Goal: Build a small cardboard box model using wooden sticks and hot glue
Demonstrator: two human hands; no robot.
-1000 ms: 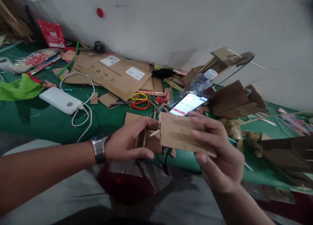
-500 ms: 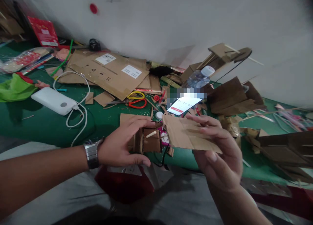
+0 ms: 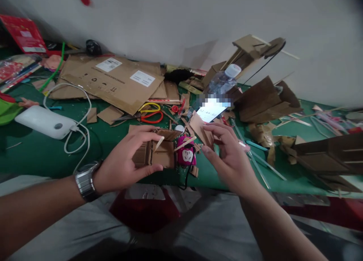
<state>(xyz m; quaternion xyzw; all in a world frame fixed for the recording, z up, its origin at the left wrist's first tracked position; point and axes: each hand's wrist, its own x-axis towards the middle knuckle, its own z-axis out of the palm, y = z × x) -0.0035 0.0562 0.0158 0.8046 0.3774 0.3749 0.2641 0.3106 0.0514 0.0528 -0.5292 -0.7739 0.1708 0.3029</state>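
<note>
My left hand (image 3: 124, 159), with a steel watch on its wrist, grips a small open cardboard box (image 3: 162, 155); the thumb lies along the near side and the fingers along the far side. A pale wooden stick (image 3: 159, 143) pokes up from the box, and another stick (image 3: 185, 143) slants out past its right side. In my right hand (image 3: 229, 155) a flat cardboard piece (image 3: 200, 128) is pinched between thumb and fingers, tilted and apart from the box. Between the hands sits a magenta power socket block (image 3: 186, 151) with a black cord.
Scissors (image 3: 151, 113) with red and yellow handles and a lit phone (image 3: 212, 109) lie behind my hands. A plastic bottle (image 3: 224, 79) and cardboard constructions (image 3: 269, 102) stand at right. Flattened cardboard (image 3: 113, 81) and a white power bank (image 3: 45, 121) with cable occupy the left.
My right hand has turned the flat cardboard piece from face-up to steeply tilted, moving it off the box. The box and magenta block show more fully. The view has shifted rightward.
</note>
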